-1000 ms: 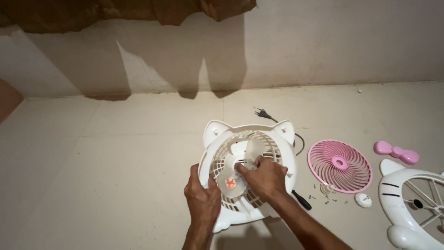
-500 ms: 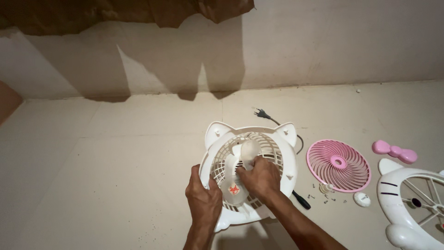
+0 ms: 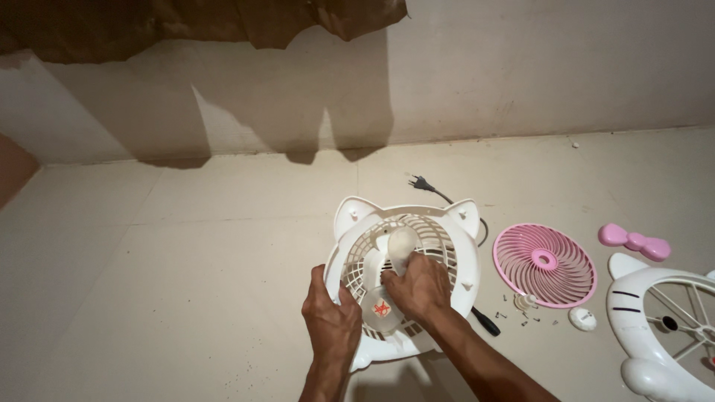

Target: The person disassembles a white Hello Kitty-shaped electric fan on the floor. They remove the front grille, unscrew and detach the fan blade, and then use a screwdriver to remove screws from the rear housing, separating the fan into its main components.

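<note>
Single head view: looks steeply down at floor (image 3: 186,283), close above hands; wall (image 3: 521,67) at 12 o'clock.

Fan rear housing (image 3: 462,257) on floor tiles (image 3: 186,275), translucent fan blade (image 3: 387,275) inside it, left hand (image 3: 331,320) on its left rim, right hand (image 3: 418,286) on blade hub, plug (image 3: 421,182) behind, screwdriver (image 3: 485,321) and round grille (image 3: 544,264) to the right, loose screws (image 3: 525,316) before grille, bow (image 3: 633,243) and front housing (image 3: 663,327) farther right.
</note>
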